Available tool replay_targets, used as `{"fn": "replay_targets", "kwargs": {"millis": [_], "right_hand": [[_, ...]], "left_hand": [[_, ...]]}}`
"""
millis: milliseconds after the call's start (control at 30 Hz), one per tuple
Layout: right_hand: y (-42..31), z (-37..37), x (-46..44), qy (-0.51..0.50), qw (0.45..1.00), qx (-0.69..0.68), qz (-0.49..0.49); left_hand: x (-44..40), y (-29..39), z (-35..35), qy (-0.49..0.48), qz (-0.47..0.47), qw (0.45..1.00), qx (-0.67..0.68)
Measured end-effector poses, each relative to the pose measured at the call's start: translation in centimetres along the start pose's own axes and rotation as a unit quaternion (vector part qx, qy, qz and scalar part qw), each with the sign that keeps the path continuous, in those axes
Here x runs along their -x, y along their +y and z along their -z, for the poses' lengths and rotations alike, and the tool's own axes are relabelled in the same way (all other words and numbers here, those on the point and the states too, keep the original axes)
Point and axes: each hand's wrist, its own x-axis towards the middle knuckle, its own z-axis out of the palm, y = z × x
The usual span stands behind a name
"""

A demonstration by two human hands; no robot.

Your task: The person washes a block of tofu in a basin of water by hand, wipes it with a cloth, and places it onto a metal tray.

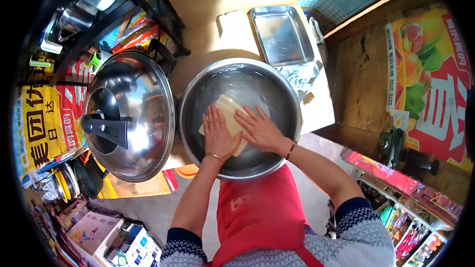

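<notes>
Resting left grip (219, 133) and right grip (260, 129) on sheet (228, 108).

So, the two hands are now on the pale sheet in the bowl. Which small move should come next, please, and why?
I would probably press the pale sheet down gently with both palms: the left hand and the right hand lie across it with fingers extended, inside the metal bowl.
</notes>
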Motion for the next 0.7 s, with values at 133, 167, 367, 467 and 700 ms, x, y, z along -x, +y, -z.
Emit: {"fn": "replay_targets", "kwargs": {"millis": [133, 167, 367, 467, 700], "right_hand": [[-0.2, 0.2, -4.6, 0.003, 0.998, 0.048, 0.035], [-0.1, 0.0, -5.9, 0.001, 0.998, 0.045, 0.037], [-0.4, 0.7, -2.9, -0.024, 0.995, 0.090, 0.027], [0.2, -0.2, -2.0, 0.004, 1.000, 0.014, 0.008], [4.7, -3.1, -4.8, 0.220, 0.879, -0.315, -0.284]], "left_hand": [[0.0, -0.4, -0.1, -0.020, -0.004, 0.999, -0.046], [0.0, -0.2, -0.1, -0.023, -0.001, 0.999, -0.046], [-0.4, 0.0, 0.5, -0.058, -0.002, 0.996, -0.068], [0.1, -0.5, -0.4, -0.012, 0.007, 0.999, -0.034], [0.2, -0.4, 0.4, -0.009, 0.003, 1.000, -0.010]]}}
